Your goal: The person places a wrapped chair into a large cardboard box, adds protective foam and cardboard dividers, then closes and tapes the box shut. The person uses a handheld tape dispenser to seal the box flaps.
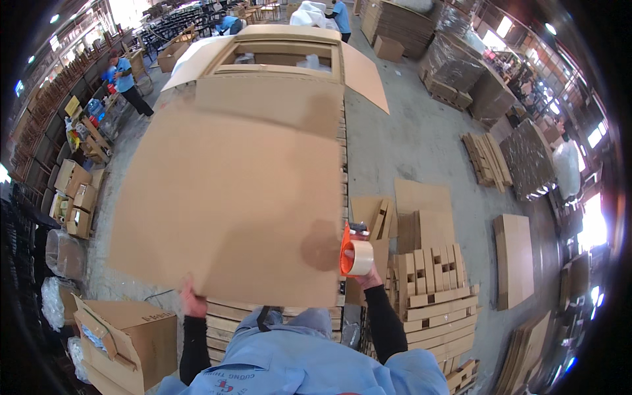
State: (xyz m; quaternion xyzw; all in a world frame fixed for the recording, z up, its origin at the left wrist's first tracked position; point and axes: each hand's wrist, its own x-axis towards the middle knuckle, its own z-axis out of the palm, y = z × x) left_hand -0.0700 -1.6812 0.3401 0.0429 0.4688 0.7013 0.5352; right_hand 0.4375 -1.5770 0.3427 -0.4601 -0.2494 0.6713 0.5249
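A large flat cardboard sheet (pixel 224 197) spreads in front of me, its near edge close to my body. At that near edge, toward the left corner, my left hand (pixel 192 299) is closed on the sheet, somewhat blurred. Just right of the sheet, my right hand (pixel 370 277) grips an orange tape dispenser (pixel 343 252). A wide roll of pale tape (pixel 359 257) sits in it and hides most of my fingers. Beyond the sheet lies an opened carton (pixel 276 71) with flaps spread out, and a brown inner frame around pale wrapping.
Wooden slats (pixel 230 319) run beneath the sheet. An open carton (pixel 145 332) stands at lower left. Stacked cardboard strips (pixel 438 309) and folded boards (pixel 428 230) lie to the right. A person in blue (pixel 124 76) stands far left; others work at the back.
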